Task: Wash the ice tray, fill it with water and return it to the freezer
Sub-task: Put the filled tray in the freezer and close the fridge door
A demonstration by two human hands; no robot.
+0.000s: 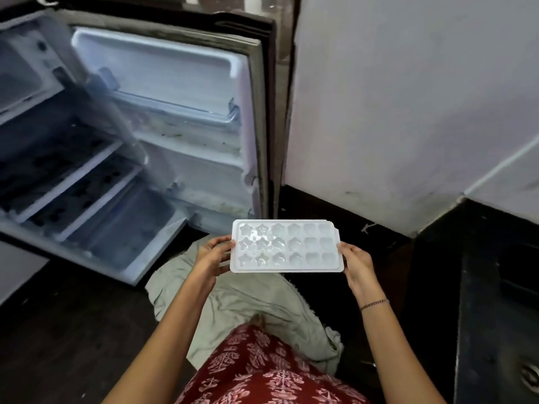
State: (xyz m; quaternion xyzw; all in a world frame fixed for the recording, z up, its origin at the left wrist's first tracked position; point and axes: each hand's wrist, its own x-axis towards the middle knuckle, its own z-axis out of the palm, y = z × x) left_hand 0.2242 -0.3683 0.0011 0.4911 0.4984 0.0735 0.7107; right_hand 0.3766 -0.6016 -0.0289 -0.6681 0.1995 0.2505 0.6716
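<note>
You held the tray (pixel 285 246) flat, cups up, in front of the open fridge (pixel 87 158), above the cloth (pixel 248 304) on the floor. Long axis ran left to right, level, tabbed end to your right. Left hand (pixel 214 255) clasped the left short edge, right hand (pixel 354 260) clasped the right one. Fridge door (pixel 186 118) stood wide open behind the tray.
</note>
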